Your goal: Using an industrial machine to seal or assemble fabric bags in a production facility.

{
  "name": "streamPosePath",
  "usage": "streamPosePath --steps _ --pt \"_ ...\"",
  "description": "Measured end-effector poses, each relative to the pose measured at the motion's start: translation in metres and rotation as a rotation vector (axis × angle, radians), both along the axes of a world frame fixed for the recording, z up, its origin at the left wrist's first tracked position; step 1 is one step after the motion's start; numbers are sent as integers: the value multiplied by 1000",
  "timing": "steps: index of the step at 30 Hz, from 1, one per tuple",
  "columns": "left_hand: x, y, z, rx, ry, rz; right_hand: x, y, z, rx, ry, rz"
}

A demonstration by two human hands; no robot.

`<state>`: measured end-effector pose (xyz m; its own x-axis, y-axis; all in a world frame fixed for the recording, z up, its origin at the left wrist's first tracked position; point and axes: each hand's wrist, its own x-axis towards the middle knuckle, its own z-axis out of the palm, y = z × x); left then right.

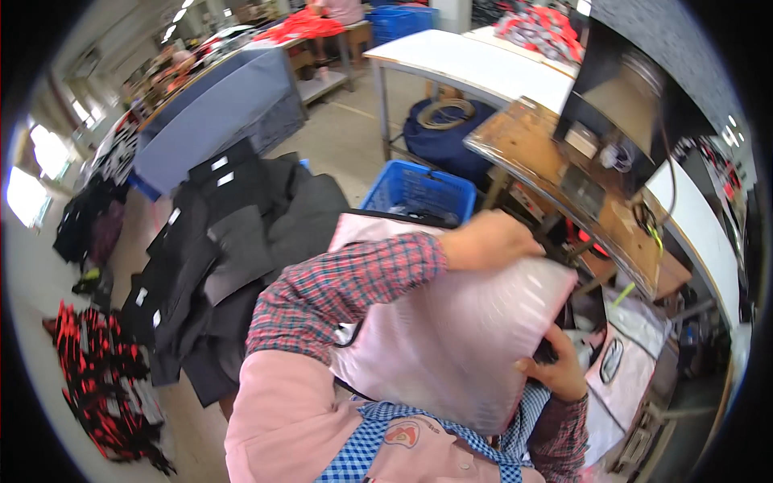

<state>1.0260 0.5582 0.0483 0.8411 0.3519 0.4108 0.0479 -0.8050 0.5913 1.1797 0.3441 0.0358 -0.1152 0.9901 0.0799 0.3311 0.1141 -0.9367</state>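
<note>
A glossy, pale pink plastic sheet [451,338] spreads across my lap, bent and shiny toward its right side; whether it is a bag I cannot tell. My left hand [493,240] reaches across to the sheet's upper edge, its fingers curled closed there and somewhat blurred. At the lower right edge, my right hand [562,369] pinches the sheet, thumb on the near face and the other fingers partly hidden. Behind my left forearm shows a pale pink panel with black edging [362,229], partly covered.
Dark grey garments [241,233] are piled at left, with red-and-black pieces [97,386] beyond. A blue plastic basket [423,189] stands ahead. A wooden machine table [523,141] is at right, near a white panel with black edging [624,366]. Farther off stands a white table [475,68].
</note>
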Motion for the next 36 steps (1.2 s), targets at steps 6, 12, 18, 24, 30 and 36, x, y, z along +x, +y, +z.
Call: streamPosePath --steps 6,12,18,24,30,36 --pt "23 42 8 -27 14 189 76 28 37 4 156 -333" --pt "60 55 29 13 83 162 117 89 41 108 20 -423" --pt "96 79 33 39 118 139 149 131 38 44 202 -386" --pt "131 111 34 116 194 154 173 166 21 -17 497 -414" --pt "157 143 27 127 156 108 191 199 5 -34 788 -445" --pt "172 161 18 139 158 157 203 220 -7 -69 915 -473"
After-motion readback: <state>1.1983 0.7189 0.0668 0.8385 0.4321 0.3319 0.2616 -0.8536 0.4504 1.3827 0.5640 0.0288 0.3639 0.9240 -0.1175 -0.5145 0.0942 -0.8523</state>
